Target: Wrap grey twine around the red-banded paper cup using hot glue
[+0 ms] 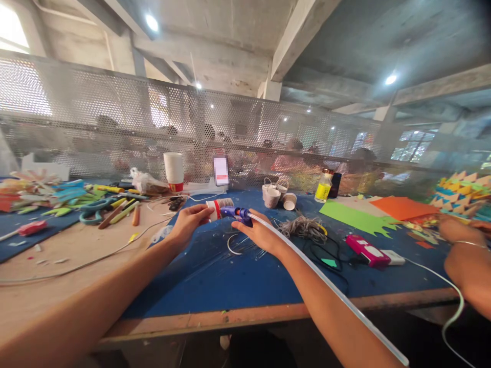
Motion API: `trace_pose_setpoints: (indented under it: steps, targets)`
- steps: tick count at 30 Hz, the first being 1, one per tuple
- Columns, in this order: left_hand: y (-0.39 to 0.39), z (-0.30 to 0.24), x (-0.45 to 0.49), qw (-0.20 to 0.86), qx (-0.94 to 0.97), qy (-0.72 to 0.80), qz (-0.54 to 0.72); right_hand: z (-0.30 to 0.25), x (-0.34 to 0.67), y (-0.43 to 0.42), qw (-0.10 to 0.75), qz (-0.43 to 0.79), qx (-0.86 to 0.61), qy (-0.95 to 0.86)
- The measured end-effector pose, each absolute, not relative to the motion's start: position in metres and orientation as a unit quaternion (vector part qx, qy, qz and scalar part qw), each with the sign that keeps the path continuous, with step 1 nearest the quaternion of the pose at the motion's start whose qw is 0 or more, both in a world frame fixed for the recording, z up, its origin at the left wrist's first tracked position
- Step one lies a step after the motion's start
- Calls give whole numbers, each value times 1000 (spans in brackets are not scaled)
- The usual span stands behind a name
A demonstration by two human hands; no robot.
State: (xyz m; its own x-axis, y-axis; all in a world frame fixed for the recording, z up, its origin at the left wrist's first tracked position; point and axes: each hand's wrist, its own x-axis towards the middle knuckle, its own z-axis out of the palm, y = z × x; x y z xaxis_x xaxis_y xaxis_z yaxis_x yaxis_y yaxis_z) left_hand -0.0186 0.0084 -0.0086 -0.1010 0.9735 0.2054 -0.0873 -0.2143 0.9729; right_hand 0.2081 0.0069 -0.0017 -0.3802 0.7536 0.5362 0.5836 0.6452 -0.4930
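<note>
Single view, from my head, facing forward and down over the table (253,291). Wide-angle look: my forearms (115,289) run in from near left and near right, my left hand (190,222) and right hand (263,232) sit close, around mid-frame. Table's near edge crosses low; far side ends at a perforated partition (238,115), which looks taller on the left, so I'm turned slightly right of square to it. Tilt is mild: ceiling (230,30) fills the top. Right border cuts off a co-worker's arm (470,271), near side, beside me
</note>
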Motion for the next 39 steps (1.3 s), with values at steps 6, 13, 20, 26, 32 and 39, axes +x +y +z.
trace_pose_setpoints:
  steps: [6, 13, 20, 26, 32, 39]
  targets:
    - [10, -11, -19, 435, 516, 441, 592, -2, 208, 7, 390, 93, -400, -824]
    - [8, -9, -18, 391, 558, 446, 581, 0, 209, 6, 396, 85, -392, -826]
    - [6, -5, -17, 343, 589, 458, 570, 1, 209, 5, 401, 93, -393, -822]
    - [5, -5, -17, 318, 611, 463, 558, 1, 210, 7, 409, 102, -399, -814]
    - [2, -4, -15, 301, 626, 471, 544, 3, 210, 6, 409, 109, -400, -813]
    - [0, 0, -12, 293, 630, 472, 543, 7, 211, 3, 403, 101, -411, -812]
